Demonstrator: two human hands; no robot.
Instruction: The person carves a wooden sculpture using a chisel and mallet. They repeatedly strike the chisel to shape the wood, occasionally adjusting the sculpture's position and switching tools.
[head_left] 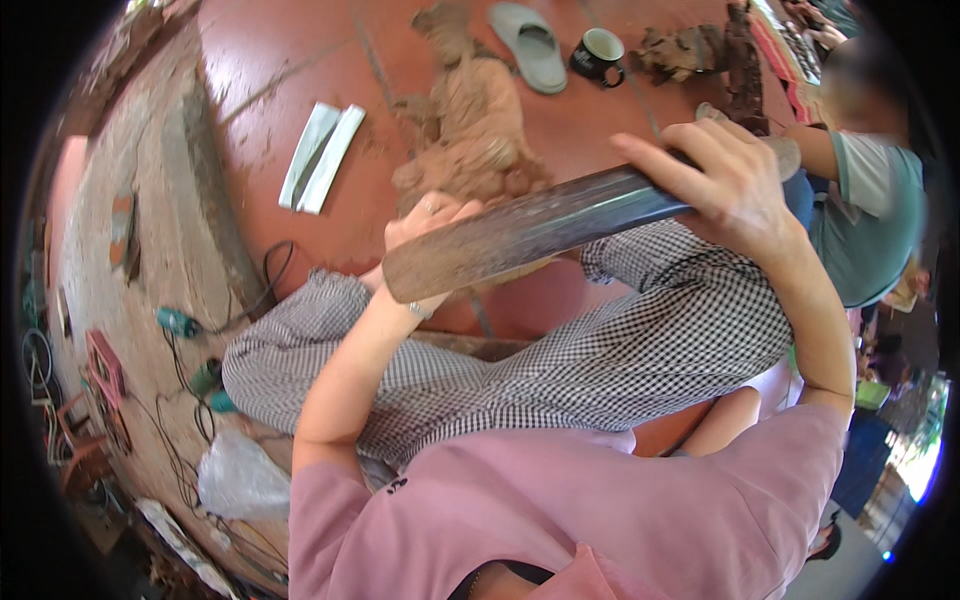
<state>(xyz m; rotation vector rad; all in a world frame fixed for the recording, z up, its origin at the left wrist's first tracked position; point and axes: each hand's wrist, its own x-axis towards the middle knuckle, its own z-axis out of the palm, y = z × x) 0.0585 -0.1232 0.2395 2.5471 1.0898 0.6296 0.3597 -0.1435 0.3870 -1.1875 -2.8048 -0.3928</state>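
The right hand is wrapped round one wooden bat at one o'clock; the left hand's grip, partly hidden, I cannot tell. One carving sits at twelve; two white strips at ten; open floor toward eleven meets one slab's edge.

My right hand grips a long brown-and-black wooden club, matt and grainy at its brown end, glossy along the dark stretch. The brown carved wooden figure looks rough, matt; the red tiled floor, smooth, shiny.
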